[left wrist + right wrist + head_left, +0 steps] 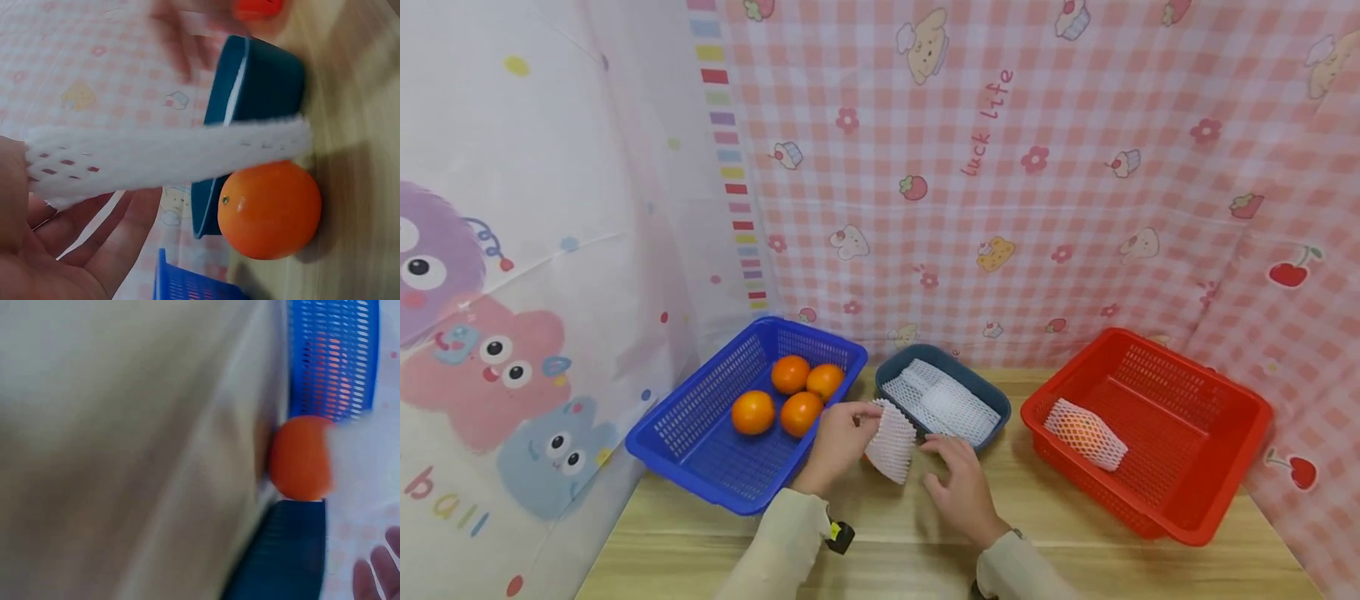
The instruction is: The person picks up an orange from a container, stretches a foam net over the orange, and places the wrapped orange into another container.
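My left hand pinches a white foam net sleeve at one end, and the sleeve hangs flattened from the fingers. In the left wrist view an orange rests on the table just beyond the sleeve's lower end; in the head view the sleeve hides most of it. To the right of the sleeve is my right hand, its fingers loosely bent with nothing held. That hand is blurred in the left wrist view. Behind both hands, a dark teal basket holds more white foam net sleeves.
A blue basket on the left holds several oranges. On the right stands a red basket with a net-covered orange at its left side. Patterned cloth hangs behind the wooden table.
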`<state>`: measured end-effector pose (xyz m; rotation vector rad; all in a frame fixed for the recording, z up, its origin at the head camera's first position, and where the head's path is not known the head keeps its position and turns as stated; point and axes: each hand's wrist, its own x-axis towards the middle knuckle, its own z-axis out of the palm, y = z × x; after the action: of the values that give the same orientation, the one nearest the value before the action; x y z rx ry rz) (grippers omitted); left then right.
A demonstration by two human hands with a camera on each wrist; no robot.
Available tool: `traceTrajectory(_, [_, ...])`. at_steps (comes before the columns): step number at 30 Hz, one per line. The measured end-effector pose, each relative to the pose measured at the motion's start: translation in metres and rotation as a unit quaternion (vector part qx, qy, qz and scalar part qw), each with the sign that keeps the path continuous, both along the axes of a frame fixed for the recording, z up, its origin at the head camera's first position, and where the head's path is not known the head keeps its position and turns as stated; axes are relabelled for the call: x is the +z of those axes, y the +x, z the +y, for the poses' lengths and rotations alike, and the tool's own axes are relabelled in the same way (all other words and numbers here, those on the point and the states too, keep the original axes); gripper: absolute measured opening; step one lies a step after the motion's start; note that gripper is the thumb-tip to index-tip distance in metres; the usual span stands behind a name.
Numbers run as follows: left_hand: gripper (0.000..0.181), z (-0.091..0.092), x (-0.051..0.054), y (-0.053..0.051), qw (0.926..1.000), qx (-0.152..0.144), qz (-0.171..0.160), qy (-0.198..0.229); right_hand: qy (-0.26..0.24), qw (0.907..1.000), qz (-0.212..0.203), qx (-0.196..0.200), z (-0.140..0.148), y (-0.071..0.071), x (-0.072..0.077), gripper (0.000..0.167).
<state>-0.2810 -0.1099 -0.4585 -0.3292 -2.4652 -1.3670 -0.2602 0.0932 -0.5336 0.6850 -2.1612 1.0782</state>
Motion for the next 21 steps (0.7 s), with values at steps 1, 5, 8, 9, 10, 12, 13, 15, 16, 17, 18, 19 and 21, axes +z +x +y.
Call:
traceTrajectory(1, [0.017,0.002,0.0,0.001,0.9997,0.004,0.014,-0.021,-0.01,0.9999,0.002,-0.01,-0.001,-0.001,0.004,0.027])
traceTrajectory(5, [0.016,0.012,-0.002,0.004,0.9937,0.003,0.058,-0.096,-0.068,0.9974,0.005,-0.026,-0.012,-0.005,0.028,0.017])
traceTrajectory(8, [0.017,0.019,-0.004,0.007,0.9848,-0.009,0.092,-0.147,-0.091,0.9957,0.001,-0.014,-0.026,-0.006,0.045,0.016])
traceTrajectory(9, [0.015,0.021,-0.005,0.007,0.9814,-0.013,0.103,-0.162,-0.094,0.9955,-0.004,-0.01,-0.031,-0.006,0.049,0.015])
traceTrajectory(10, [0.014,0.023,-0.006,0.008,0.9784,-0.015,0.11,-0.174,-0.091,0.9958,-0.007,-0.007,-0.036,-0.007,0.052,0.014])
traceTrajectory(12, [0.009,0.026,-0.007,0.008,0.9731,-0.022,0.125,-0.192,-0.075,0.9971,-0.007,-0.009,-0.042,-0.008,0.055,0.014])
traceTrajectory(13, [0.009,0.027,-0.008,0.008,0.9724,-0.026,0.127,-0.194,-0.064,0.9978,-0.007,-0.014,-0.043,-0.008,0.055,0.016])
traceTrajectory(15, [0.012,0.028,-0.009,0.008,0.9746,-0.037,0.12,-0.186,-0.039,0.999,0.0,-0.024,-0.042,-0.01,0.053,0.021])
traceTrajectory(16, [0.015,0.027,-0.009,0.008,0.9775,-0.045,0.109,-0.175,-0.025,0.9992,0.003,-0.03,-0.04,-0.011,0.051,0.024])
traceTrajectory(17, [0.019,0.026,-0.009,0.009,0.9811,-0.056,0.095,-0.159,-0.015,0.9993,0.003,-0.034,-0.038,-0.012,0.049,0.026])
traceTrajectory(18, [0.024,0.025,-0.009,0.009,0.9847,-0.066,0.078,-0.141,-0.005,0.9993,-0.001,-0.037,-0.034,-0.013,0.047,0.028])
traceTrajectory(19, [0.029,0.024,-0.009,0.009,0.9878,-0.077,0.06,-0.121,0.003,0.9992,-0.008,-0.038,-0.03,-0.015,0.045,0.028])
traceTrajectory(21, [0.034,0.021,-0.009,0.009,0.9915,-0.094,0.027,-0.086,0.012,0.9986,-0.038,-0.033,-0.021,-0.017,0.041,0.029])
